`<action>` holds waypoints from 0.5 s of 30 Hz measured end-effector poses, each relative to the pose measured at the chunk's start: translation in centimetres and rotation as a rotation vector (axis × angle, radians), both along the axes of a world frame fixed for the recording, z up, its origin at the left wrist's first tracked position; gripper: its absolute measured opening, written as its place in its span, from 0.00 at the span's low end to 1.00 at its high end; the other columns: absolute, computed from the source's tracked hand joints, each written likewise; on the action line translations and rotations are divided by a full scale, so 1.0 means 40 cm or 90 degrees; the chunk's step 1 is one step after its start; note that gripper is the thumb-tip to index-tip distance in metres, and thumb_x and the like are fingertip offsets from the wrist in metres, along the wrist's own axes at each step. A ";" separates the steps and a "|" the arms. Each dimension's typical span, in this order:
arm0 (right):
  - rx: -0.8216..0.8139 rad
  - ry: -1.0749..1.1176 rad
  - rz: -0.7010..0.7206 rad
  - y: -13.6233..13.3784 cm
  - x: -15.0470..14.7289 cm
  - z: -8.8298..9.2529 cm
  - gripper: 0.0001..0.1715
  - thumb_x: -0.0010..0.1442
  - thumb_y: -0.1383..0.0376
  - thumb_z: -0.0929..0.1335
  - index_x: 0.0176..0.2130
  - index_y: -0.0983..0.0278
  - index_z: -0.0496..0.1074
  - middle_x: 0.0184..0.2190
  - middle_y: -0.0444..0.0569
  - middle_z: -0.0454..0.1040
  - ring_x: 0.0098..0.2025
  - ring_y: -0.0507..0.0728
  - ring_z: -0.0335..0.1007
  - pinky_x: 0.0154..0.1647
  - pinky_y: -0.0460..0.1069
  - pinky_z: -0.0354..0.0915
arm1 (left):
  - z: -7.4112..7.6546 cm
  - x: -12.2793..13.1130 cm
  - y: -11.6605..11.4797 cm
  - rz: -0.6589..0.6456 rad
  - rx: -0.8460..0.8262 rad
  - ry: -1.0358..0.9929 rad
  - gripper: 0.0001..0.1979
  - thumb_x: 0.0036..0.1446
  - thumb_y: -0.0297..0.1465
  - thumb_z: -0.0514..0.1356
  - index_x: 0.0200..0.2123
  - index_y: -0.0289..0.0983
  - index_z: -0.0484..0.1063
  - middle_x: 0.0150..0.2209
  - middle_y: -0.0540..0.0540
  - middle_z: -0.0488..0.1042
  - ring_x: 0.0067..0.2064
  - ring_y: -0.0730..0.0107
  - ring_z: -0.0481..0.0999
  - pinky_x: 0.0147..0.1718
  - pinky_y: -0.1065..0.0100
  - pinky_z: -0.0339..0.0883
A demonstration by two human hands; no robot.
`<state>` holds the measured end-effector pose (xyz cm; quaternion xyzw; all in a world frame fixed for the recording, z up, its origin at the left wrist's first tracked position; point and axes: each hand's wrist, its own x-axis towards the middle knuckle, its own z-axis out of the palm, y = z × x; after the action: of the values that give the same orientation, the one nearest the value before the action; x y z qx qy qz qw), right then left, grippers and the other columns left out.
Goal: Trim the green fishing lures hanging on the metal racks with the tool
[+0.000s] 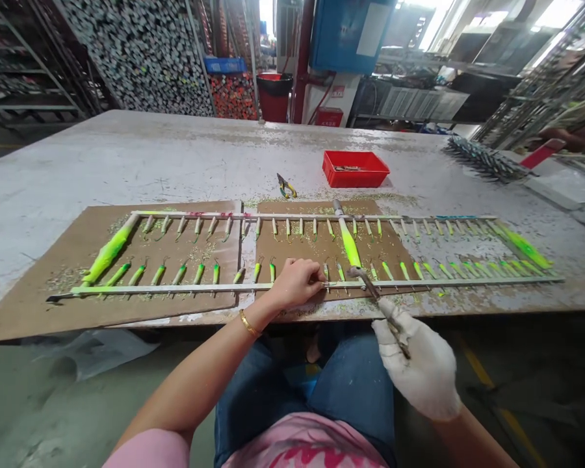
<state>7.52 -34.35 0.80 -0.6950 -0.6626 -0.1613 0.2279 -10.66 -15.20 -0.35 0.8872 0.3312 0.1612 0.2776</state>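
Note:
A long metal rack [175, 288] with rows of small yellow-green pieces hung along its two rails lies on brown cardboard [34, 292]. My bare left hand [299, 281] is closed at the front rail, near the middle; what its fingers pinch is too small to make out. In a white glove, my right hand [416, 357] is wrapped round a metal tool [370, 284]. The tool's curved head lies by the front rail, at the lower end of the rack's yellow-green middle bar [349, 242].
Behind the rack are pliers [286, 186] and a red tray [355, 170] with small items inside. A bundle of grey pieces [485, 159] and a red-handled object [543, 154] lie at the right. Plastic sheeting [95, 351] hangs below the table's left front edge.

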 end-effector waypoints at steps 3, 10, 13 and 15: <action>-0.027 -0.028 0.050 0.003 -0.001 -0.004 0.22 0.70 0.60 0.61 0.54 0.62 0.78 0.24 0.46 0.79 0.24 0.55 0.74 0.27 0.47 0.65 | 0.000 0.000 0.000 -0.004 -0.012 0.005 0.01 0.59 0.30 0.62 0.35 0.40 0.75 0.38 0.51 0.80 0.42 0.64 0.76 0.49 0.60 0.55; -0.024 0.039 0.007 0.000 0.006 -0.009 0.22 0.69 0.58 0.63 0.56 0.62 0.77 0.30 0.49 0.83 0.28 0.56 0.78 0.31 0.48 0.70 | 0.001 0.000 0.000 -0.002 -0.007 -0.002 0.01 0.59 0.30 0.62 0.35 0.40 0.75 0.38 0.51 0.80 0.42 0.65 0.76 0.49 0.60 0.56; -0.053 0.072 0.051 0.001 0.006 -0.009 0.22 0.69 0.60 0.62 0.56 0.62 0.76 0.32 0.47 0.83 0.28 0.56 0.79 0.31 0.47 0.71 | 0.003 0.001 -0.001 -0.008 -0.015 0.008 0.01 0.59 0.30 0.63 0.35 0.40 0.75 0.38 0.51 0.80 0.41 0.64 0.76 0.49 0.60 0.56; -0.017 0.109 0.029 0.000 0.006 -0.006 0.21 0.69 0.60 0.63 0.57 0.63 0.75 0.40 0.50 0.84 0.36 0.57 0.82 0.37 0.47 0.73 | 0.004 0.001 -0.001 -0.006 -0.013 0.008 0.01 0.59 0.30 0.63 0.35 0.40 0.75 0.38 0.51 0.80 0.42 0.65 0.76 0.49 0.60 0.56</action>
<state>7.76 -34.34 0.58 -0.6937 -0.6587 -0.0873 0.2780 -10.61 -15.25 -0.18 0.8869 0.3306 0.1511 0.2853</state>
